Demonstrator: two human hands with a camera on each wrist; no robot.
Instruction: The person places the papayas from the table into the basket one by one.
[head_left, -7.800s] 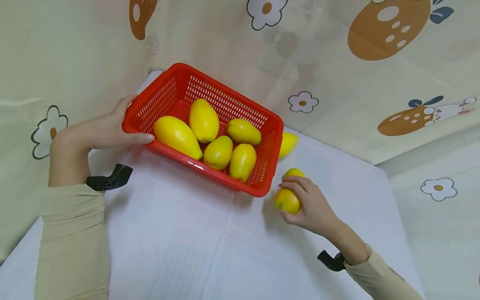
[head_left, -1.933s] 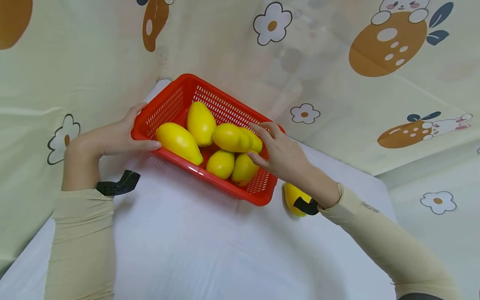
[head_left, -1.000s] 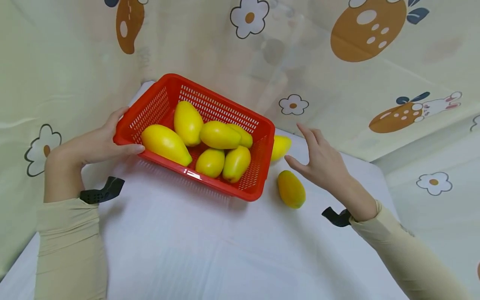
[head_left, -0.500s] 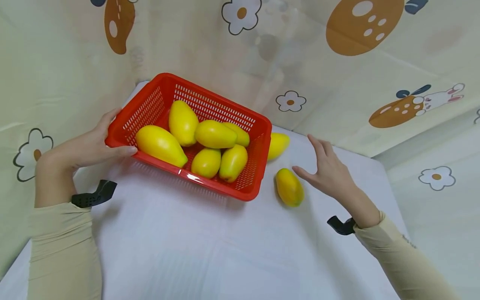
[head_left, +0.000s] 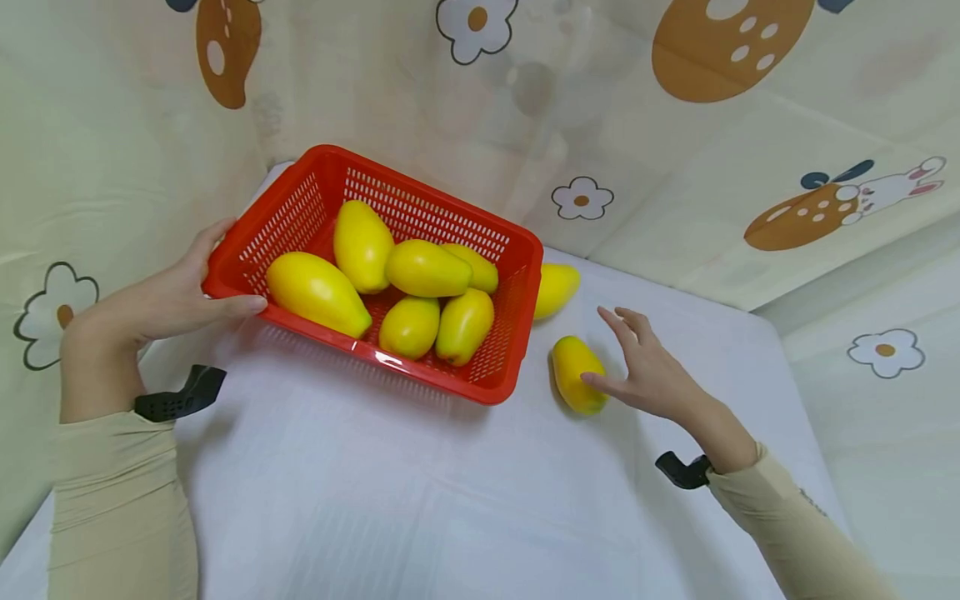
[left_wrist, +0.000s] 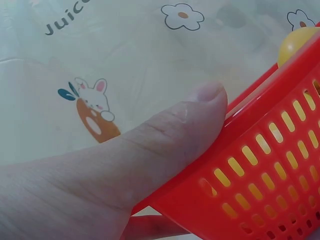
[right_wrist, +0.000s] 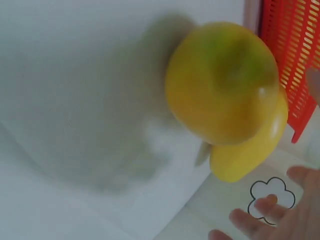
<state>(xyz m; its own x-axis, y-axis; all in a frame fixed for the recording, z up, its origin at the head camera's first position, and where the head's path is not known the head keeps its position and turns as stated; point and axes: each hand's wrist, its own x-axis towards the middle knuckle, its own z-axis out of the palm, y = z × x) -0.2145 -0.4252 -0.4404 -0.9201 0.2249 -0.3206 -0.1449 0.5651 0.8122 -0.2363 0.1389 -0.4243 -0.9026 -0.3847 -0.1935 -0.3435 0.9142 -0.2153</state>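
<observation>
A red plastic basket (head_left: pixel 525 317) with slotted walls holds several yellow mangoes (head_left: pixel 318 292); one mango (head_left: pixel 427 268) lies on top of others. My left hand (head_left: pixel 168 296) grips the basket's left end, the thumb (left_wrist: pixel 175 132) along the rim and the other fingers mostly hidden behind it. To the right of the basket, a mango (head_left: pixel 577 375) with a greenish tip rests on the white cloth. My right hand (head_left: pixel 652 375) hovers beside that mango with fingers spread and nothing held, its thumb overlapping the fruit in the head view. Farther back, another mango (head_left: pixel 557 289) is partly hidden by the basket.
A white cloth (head_left: pixel 420 500) covers the table. Behind it and at both sides hang cream curtains (head_left: pixel 390 75) printed with flowers and rabbits. Black wrist straps (head_left: pixel 183 396) sit on both forearms.
A mango my right hand held beside the basket now lies inside on the others. The emptied right hand has come back right, then down to the near loose mango. My left hand stays on the basket.
</observation>
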